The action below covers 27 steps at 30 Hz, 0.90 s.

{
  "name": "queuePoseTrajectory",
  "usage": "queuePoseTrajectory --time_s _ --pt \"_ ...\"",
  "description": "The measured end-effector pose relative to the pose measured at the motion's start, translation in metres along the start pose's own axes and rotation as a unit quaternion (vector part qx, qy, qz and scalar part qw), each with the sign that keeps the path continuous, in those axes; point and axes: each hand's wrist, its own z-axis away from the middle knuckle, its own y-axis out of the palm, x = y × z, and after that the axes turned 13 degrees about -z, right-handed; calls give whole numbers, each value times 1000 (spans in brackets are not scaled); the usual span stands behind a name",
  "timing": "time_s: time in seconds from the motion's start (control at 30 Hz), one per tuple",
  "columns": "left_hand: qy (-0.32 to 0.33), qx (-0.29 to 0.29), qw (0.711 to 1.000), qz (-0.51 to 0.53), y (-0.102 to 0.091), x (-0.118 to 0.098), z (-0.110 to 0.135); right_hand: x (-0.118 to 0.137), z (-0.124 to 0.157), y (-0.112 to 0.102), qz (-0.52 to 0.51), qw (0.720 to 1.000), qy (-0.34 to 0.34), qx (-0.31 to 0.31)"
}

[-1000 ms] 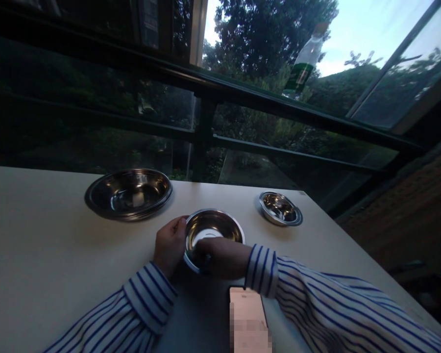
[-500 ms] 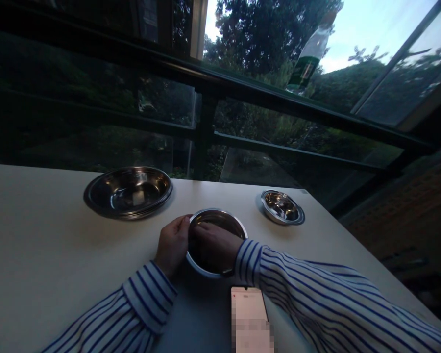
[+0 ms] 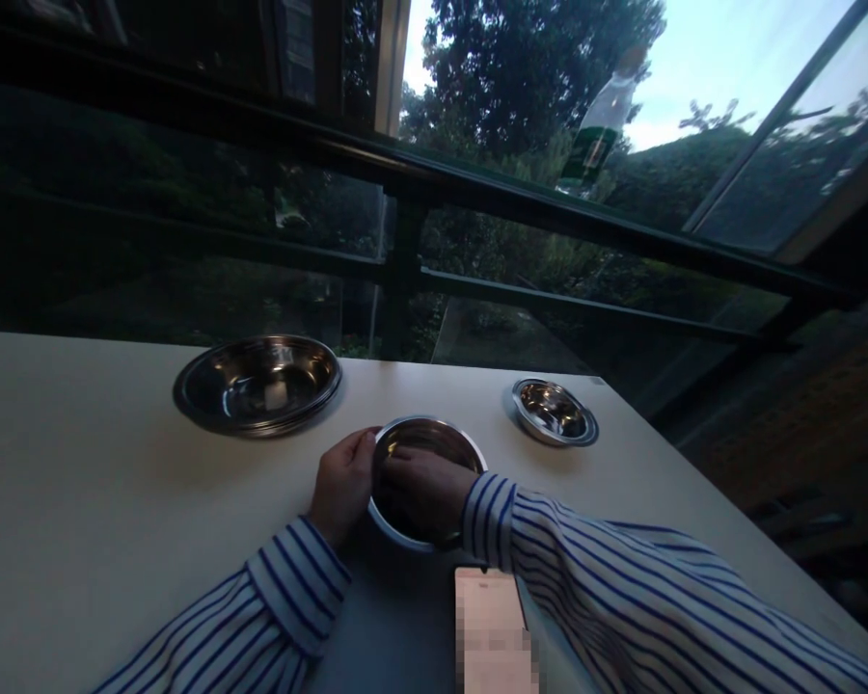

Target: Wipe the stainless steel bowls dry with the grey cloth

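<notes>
A round metal bowl (image 3: 445, 437) stands on the table in front of me. My left hand (image 3: 343, 485) is closed on its left rim, thumb on top. My right hand (image 3: 428, 490) reaches down into the bowl from the right, its fingers curled near the left inner wall. Shadow and the hand itself hide the fingertips and whatever they may hold. Just below the bowl lies a phone (image 3: 493, 617) with a lit screen, close to my right sleeve.
Stacked wide metal bowls (image 3: 260, 386) sit at the back left of the white table (image 3: 116, 463). A smaller metal bowl (image 3: 554, 413) is at the back right. Behind the table runs a dark railing (image 3: 506, 198), with a green-labelled plastic bottle (image 3: 599, 130) on it.
The view has shifted slightly, so everything sits a little lower. My right hand has moved slightly inside the bowl; my left hand keeps its hold on the rim.
</notes>
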Motion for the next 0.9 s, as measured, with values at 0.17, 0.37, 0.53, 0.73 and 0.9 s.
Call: queuePoseTrajectory --time_s 0.17,0.37,0.53,0.73,0.9 --pt "-13 2 999 39 1 6 -1 -16 -1 2 -19 994 45 -94" --pt "-21 15 996 88 5 8 1 -23 -3 6 -117 952 136 -249" --pt "-42 6 995 96 4 12 -1 -3 -17 18 -200 920 131 -310" --pt "-44 -21 992 117 4 13 -4 14 -7 24 -247 941 18 -230" --pt "-22 -11 996 87 5 13 -2 8 -20 18 -233 917 116 -302"
